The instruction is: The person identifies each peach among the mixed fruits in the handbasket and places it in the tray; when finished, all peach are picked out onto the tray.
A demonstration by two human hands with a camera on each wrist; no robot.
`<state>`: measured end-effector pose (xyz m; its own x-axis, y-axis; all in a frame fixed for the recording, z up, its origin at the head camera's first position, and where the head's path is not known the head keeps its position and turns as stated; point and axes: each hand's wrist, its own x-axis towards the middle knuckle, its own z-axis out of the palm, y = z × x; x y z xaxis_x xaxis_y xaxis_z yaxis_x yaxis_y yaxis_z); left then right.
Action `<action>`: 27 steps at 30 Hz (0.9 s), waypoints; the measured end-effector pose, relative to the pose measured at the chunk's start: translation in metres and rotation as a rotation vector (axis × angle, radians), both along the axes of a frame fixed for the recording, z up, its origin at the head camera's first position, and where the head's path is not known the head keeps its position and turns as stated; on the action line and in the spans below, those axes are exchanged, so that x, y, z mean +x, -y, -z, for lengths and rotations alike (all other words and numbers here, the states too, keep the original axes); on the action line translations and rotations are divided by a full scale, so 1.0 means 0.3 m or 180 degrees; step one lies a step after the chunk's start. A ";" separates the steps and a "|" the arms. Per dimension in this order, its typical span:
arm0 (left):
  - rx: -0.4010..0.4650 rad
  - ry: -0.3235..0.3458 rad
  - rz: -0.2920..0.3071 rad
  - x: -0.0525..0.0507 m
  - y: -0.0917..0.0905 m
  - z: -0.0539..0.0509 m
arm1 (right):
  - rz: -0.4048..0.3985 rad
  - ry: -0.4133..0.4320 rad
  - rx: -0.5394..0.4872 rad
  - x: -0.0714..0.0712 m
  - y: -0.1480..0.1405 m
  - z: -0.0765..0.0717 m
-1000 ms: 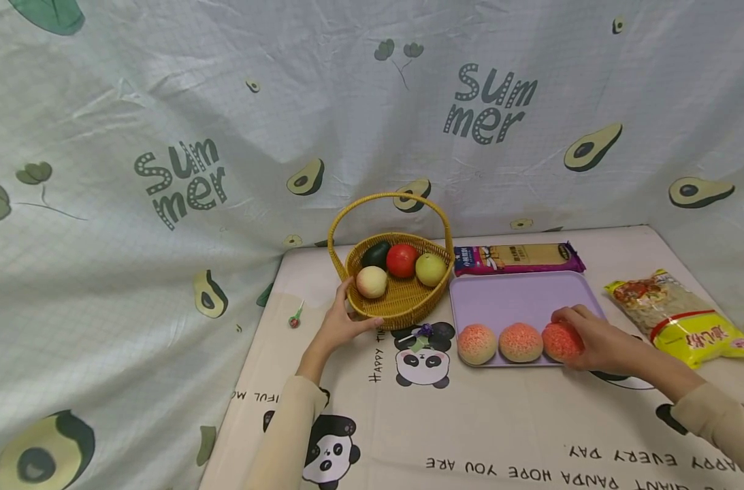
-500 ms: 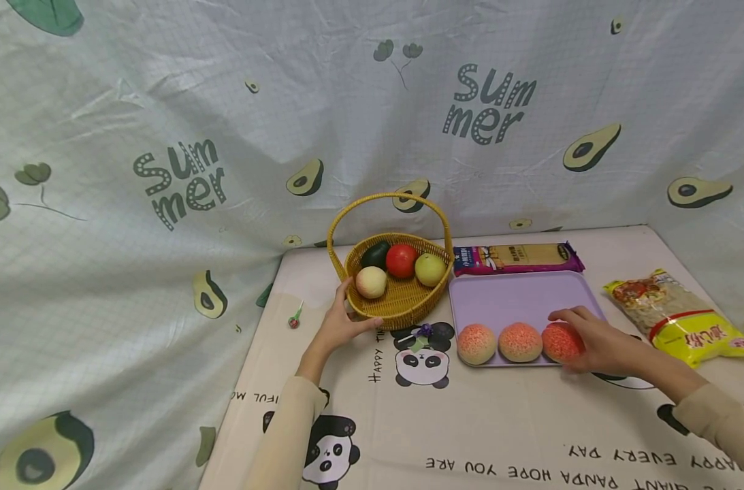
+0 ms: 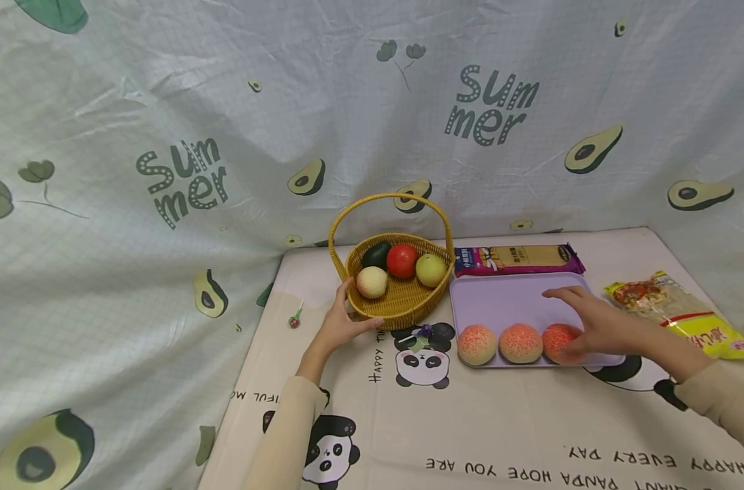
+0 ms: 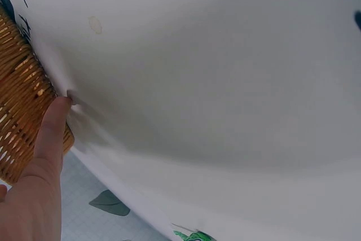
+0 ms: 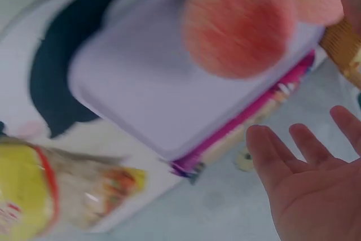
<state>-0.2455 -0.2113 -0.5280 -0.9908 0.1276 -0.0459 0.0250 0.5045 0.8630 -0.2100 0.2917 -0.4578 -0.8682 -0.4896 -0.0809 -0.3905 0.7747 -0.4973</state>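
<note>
My left hand [image 3: 341,325] touches the left end of a yellow wicker basket [image 3: 402,318], thumb and fingers spread along its side. Inside lie a dark green avocado [image 3: 376,255], a red round fruit [image 3: 402,260], a pale green fruit [image 3: 431,270] and a pale peach-like fruit [image 3: 372,282]. Three round, bun-like things with speckled pink-red tops line the front of a lilac tray [image 3: 500,299]: left [image 3: 476,344], middle [image 3: 521,343] and right [image 3: 557,338]. Over the right one hovers my right hand [image 3: 610,330], fingers spread, partly covering it. The right wrist view shows that hand [image 5: 318,190] holding nothing.
A long purple noodle packet [image 3: 519,259] lies behind the tray. Right of it is a yellow-ended bag [image 3: 690,320], partly behind my right arm. Two small lollipop-like things, one green [image 3: 295,318] and one purple [image 3: 425,331], lie on the panda-print cloth [image 3: 470,422].
My right hand has let go of the right pink-red bun-like thing and risen slightly, its fingers spreading. The bun-like thing stays on the tray. My left hand has stayed at the basket.
</note>
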 end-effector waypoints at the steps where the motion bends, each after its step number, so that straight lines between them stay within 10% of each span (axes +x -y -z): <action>1: 0.0015 0.0004 0.0007 0.000 0.000 -0.001 | -0.0022 -0.0021 -0.0003 -0.010 0.009 -0.015; 27: 0.0000 -0.0096 0.0012 0.003 -0.002 -0.001 | -0.0834 -0.0095 0.0125 -0.309 0.701 -0.265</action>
<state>-0.2447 -0.2108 -0.5278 -0.9912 0.1313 -0.0161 0.0529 0.5044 0.8619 -0.3026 0.0815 -0.3783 -0.7146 -0.6949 -0.0804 -0.5943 0.6637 -0.4542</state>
